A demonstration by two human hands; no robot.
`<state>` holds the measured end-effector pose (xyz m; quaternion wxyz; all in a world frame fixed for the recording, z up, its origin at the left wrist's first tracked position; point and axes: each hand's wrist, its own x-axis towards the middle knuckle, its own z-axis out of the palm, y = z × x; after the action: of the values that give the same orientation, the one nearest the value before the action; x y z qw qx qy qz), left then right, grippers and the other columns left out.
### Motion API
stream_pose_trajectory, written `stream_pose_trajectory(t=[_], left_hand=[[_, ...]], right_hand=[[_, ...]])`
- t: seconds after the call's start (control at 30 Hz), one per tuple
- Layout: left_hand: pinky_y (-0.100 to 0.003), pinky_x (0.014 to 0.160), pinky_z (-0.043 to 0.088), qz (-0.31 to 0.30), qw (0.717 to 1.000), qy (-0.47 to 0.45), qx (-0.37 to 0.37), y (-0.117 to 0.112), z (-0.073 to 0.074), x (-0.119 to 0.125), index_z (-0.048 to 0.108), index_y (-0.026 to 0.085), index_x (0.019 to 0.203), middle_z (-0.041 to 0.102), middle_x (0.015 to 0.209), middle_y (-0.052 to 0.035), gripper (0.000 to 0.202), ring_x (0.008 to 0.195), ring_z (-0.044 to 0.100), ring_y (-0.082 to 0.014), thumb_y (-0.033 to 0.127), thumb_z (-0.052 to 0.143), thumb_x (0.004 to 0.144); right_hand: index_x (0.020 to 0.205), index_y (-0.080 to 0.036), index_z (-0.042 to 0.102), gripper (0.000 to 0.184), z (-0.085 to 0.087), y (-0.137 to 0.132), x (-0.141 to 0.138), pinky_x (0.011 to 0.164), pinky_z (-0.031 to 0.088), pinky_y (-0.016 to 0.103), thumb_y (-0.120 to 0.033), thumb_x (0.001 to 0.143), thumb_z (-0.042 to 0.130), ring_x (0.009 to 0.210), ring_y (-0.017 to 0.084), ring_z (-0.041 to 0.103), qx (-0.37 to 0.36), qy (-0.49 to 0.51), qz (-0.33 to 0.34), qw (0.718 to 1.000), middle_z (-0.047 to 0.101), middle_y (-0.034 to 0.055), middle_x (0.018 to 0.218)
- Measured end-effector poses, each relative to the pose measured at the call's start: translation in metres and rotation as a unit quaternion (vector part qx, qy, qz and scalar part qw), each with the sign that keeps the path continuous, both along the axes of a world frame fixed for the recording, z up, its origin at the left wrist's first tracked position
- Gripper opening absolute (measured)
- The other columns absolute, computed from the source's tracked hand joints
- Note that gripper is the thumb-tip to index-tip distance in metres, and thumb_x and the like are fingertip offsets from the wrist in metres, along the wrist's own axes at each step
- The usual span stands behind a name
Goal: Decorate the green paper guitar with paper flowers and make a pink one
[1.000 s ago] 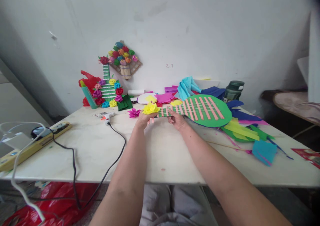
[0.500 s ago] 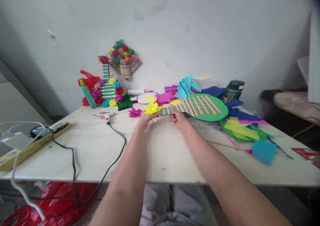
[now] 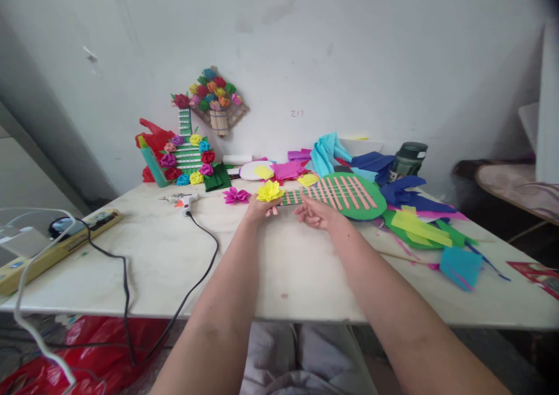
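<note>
A green lute-shaped craft board (image 3: 379, 200) with pink strips across it lies with its neck pointing left. My left hand (image 3: 258, 210) is closed on the narrow end of the neck, just below a yellow paper flower (image 3: 269, 190); its fingertips are partly hidden. Pink strip ends hang beside that hand. At the near edge of the neck, my right hand (image 3: 318, 213) has its fingers loosely curled and apart, and grips nothing that I can see. A magenta paper flower (image 3: 236, 195) rests on the table left of my left hand.
A glue gun (image 3: 187, 203) with a black cord and a power strip (image 3: 102, 223) are on the left. Finished flower crafts (image 3: 188, 156) and a green glue bottle (image 3: 154, 165) stand behind. Coloured paper (image 3: 328, 153) and a dark bottle (image 3: 408, 161) are at the back and right.
The board's wide end has come lower and to the left, onto the table area. My right hand has loosened from the neck and shifted slightly right. The left hand keeps its hold.
</note>
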<state>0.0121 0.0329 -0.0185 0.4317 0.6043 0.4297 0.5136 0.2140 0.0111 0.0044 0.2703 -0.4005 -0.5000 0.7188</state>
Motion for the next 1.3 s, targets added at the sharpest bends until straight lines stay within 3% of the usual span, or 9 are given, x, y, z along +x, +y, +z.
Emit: stream_pose_trajectory(t=[0.1, 0.2, 0.3, 0.37, 0.43, 0.53, 0.7, 1.0, 1.3], left_hand=[[-0.019, 0.033, 0.023, 0.001, 1.0, -0.001, -0.01, -0.002, 0.0, 0.001, 0.062, 0.011, 0.074, 0.057, 0.045, 0.0024, 0.024, 0.029, 0.036, -0.0046, 0.029, 0.073, 0.062], [-0.019, 0.033, 0.025, -0.004, 1.0, -0.003, -0.011, -0.004, 0.0, 0.001, 0.062, 0.01, 0.079, 0.058, 0.047, 0.0015, 0.028, 0.03, 0.039, -0.0053, 0.029, 0.074, 0.061], [-0.019, 0.032, 0.024, -0.006, 1.0, -0.007, -0.007, -0.006, 0.002, 0.002, 0.062, 0.01, 0.079, 0.058, 0.047, 0.0016, 0.027, 0.03, 0.039, -0.0049, 0.027, 0.074, 0.061], [-0.018, 0.032, 0.025, -0.009, 1.0, -0.018, -0.003, -0.008, 0.003, 0.003, 0.062, 0.01, 0.078, 0.058, 0.047, 0.0019, 0.028, 0.03, 0.039, -0.0049, 0.026, 0.075, 0.059], [-0.019, 0.032, 0.026, -0.015, 1.0, -0.027, -0.004, -0.008, 0.005, 0.003, 0.061, 0.01, 0.077, 0.059, 0.049, 0.0015, 0.03, 0.03, 0.041, -0.0056, 0.026, 0.076, 0.057], [-0.019, 0.032, 0.028, -0.027, 0.999, -0.025, -0.009, -0.008, 0.005, 0.004, 0.062, 0.01, 0.078, 0.061, 0.051, 0.0, 0.032, 0.032, 0.044, -0.0071, 0.027, 0.077, 0.055], [-0.02, 0.033, 0.027, -0.032, 0.999, -0.007, -0.013, -0.005, 0.002, 0.002, 0.064, 0.01, 0.077, 0.061, 0.051, -0.0005, 0.031, 0.031, 0.042, -0.0061, 0.031, 0.077, 0.058], [-0.019, 0.035, 0.028, -0.037, 0.999, 0.023, -0.031, -0.009, 0.005, 0.005, 0.064, 0.01, 0.072, 0.058, 0.044, 0.0004, 0.023, 0.032, 0.041, -0.0058, 0.027, 0.076, 0.061], [-0.019, 0.033, 0.026, -0.057, 0.998, 0.013, -0.032, -0.013, 0.009, 0.005, 0.064, 0.01, 0.074, 0.059, 0.044, 0.001, 0.024, 0.03, 0.04, -0.0054, 0.027, 0.075, 0.061]], right_hand=[[0.076, -0.01, 0.064, 0.051, 0.001, -0.002, -0.003, 0.031, 0.015, 0.018, -0.056, 0.084, 0.042, 0.028, 0.002, 0.027, 0.13, -0.002, 0.039, 0.991, 0.063, 0.0054, 0.054], [0.077, -0.014, 0.066, 0.039, 0.002, -0.001, -0.012, 0.037, 0.025, 0.02, -0.048, 0.081, 0.048, 0.036, 0.006, 0.038, 0.303, -0.07, -0.089, 0.946, 0.061, 0.0016, 0.055], [0.075, -0.017, 0.069, 0.022, -0.001, 0.003, -0.022, 0.059, 0.04, 0.026, -0.034, 0.078, 0.055, 0.066, 0.015, 0.056, 0.476, -0.262, -0.255, 0.8, 0.066, 0.004, 0.071], [0.085, -0.02, 0.072, 0.018, -0.005, 0.006, -0.026, 0.072, 0.041, 0.031, -0.027, 0.078, 0.056, 0.088, 0.02, 0.056, 0.544, -0.363, -0.287, 0.7, 0.067, 0.0061, 0.092], [0.092, -0.023, 0.072, 0.021, -0.008, 0.006, -0.03, 0.08, 0.039, 0.036, -0.027, 0.08, 0.055, 0.098, 0.023, 0.051, 0.58, -0.416, -0.282, 0.641, 0.064, 0.0058, 0.108], [0.092, -0.027, 0.072, 0.023, -0.012, 0.006, -0.036, 0.086, 0.034, 0.04, -0.031, 0.083, 0.052, 0.104, 0.024, 0.046, 0.601, -0.446, -0.275, 0.604, 0.06, 0.0038, 0.12], [0.084, -0.026, 0.072, 0.022, -0.017, 0.007, -0.046, 0.098, 0.024, 0.045, -0.028, 0.084, 0.05, 0.119, 0.025, 0.038, 0.627, -0.445, -0.261, 0.584, 0.055, 0.0001, 0.129], [0.08, -0.025, 0.074, 0.021, -0.022, 0.013, -0.051, 0.098, 0.028, 0.044, -0.023, 0.081, 0.053, 0.118, 0.025, 0.041, 0.599, -0.382, -0.289, 0.641, 0.059, 0.0024, 0.125], [0.076, -0.026, 0.074, 0.017, -0.021, 0.019, -0.053, 0.096, 0.03, 0.041, -0.023, 0.078, 0.058, 0.113, 0.025, 0.047, 0.587, -0.362, -0.293, 0.662, 0.062, -0.0009, 0.122]])
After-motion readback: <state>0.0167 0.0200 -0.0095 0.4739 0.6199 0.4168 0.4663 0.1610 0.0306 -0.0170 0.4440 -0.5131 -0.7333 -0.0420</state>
